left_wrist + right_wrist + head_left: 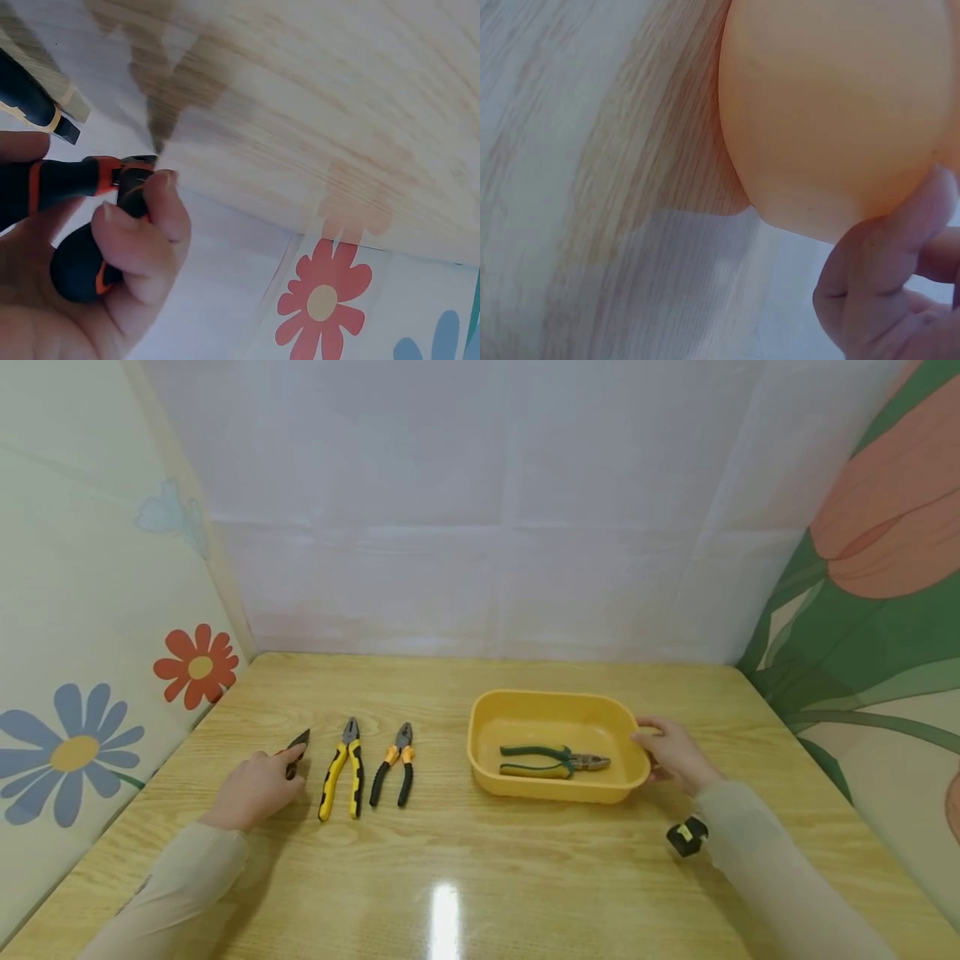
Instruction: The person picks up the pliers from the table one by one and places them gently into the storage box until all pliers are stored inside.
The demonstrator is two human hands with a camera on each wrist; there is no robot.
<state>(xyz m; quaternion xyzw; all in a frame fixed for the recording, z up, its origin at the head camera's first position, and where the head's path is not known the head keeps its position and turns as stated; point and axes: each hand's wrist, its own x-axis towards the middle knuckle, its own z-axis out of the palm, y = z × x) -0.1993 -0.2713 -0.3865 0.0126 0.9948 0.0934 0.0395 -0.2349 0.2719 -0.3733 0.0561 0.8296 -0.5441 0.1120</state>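
Sleeves (780, 877) foremost; likely-heavy pliers (67, 184) clamped by handles (77, 262) in left hand (258, 787) near table's (420, 852) left edge; tub (555, 790) pinched in right hand (671, 752).

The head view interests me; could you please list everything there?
Table: 1, tan, underneath
Basin: 1, yellow, right of centre
Green pliers: 1, green-yellow, in basin
Long pliers: 1, yellow-black, left of centre
Short pliers: 1, orange-black, beside long pliers
Dark pliers: 1, black-orange, far left
Small device: 1, black, front right
Backdrop: 1, pale, behind table
Flowered panels: 2, multicoloured, both sides
Left hand: 1, beige-sleeved, gripping dark pliers
Right hand: 1, beige-sleeved, holding basin
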